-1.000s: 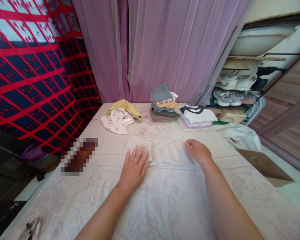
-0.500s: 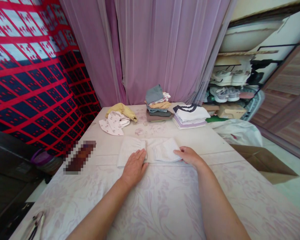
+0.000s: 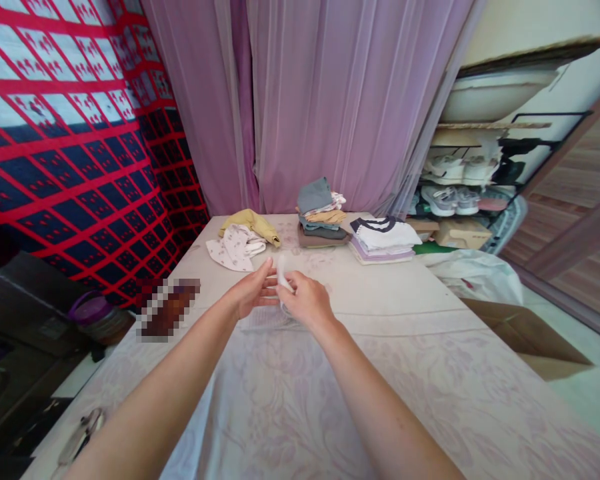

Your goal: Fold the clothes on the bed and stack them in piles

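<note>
I have my right hand point(image 3: 307, 299) pinching the part-folded white cloth point(image 3: 267, 319), left hand point(image 3: 251, 292) open beside it, folded stacks point(image 3: 324, 232) beyond it, crumpled garments point(image 3: 236, 245) beyond-left unfolded.

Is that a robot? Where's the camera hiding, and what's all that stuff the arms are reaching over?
No robot here, just a person's two bare hands. The camera sits on the person's head, looking forward and down, so you see almost what they see.

The right hand has a grip on a white cloth, part of it lifted up. The left hand is open beside it; I can't tell if it touches the cloth.

On the flowery surface, further back, are a yellow garment and a pale pink one with little prints, both loosely bunched. Next comes a stack of folded clothes, then a pile topped by a white garment with a dark collar.
</note>
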### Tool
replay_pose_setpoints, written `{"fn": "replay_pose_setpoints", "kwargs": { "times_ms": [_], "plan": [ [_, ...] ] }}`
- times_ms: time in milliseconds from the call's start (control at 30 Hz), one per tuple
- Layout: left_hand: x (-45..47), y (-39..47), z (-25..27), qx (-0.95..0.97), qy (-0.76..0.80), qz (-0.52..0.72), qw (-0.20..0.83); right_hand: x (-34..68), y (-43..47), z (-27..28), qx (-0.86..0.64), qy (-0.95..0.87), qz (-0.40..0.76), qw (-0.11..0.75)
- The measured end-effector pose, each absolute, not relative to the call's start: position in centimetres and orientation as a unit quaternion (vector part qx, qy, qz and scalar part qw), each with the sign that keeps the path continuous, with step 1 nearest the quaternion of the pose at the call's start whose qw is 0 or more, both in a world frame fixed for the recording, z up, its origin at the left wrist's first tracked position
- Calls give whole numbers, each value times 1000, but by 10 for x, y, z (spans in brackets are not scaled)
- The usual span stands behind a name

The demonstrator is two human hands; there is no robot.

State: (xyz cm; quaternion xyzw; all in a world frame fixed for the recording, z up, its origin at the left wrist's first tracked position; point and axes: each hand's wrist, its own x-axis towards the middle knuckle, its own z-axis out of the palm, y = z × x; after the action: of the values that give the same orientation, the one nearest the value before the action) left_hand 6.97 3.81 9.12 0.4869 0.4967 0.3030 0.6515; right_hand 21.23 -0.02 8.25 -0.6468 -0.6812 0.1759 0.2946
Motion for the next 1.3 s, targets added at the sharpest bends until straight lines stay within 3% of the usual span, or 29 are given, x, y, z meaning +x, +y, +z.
{"fn": "replay_pose_setpoints", "kwargs": {
  "times_ms": [167,300,467,733,1000,1300],
  "plan": [
    [49,45,83,493,574,301,580,211,5,64,-558,-727,251,310],
    [38,44,67,463,589,333,573,236,15,38,-634,-672,210,320],
    [20,33,49,435,599,341,579,233,14,13,-577,-745,134,306],
    [9,26,29,433,628,347,545,196,19,37,-560,-799,71,207],
    [15,35,21,516,655,262,486,192,42,23,-546,-825,133,58],
    [13,50,21,600,716,155,322,193,48,10,-564,-806,152,96]
  ]
}}
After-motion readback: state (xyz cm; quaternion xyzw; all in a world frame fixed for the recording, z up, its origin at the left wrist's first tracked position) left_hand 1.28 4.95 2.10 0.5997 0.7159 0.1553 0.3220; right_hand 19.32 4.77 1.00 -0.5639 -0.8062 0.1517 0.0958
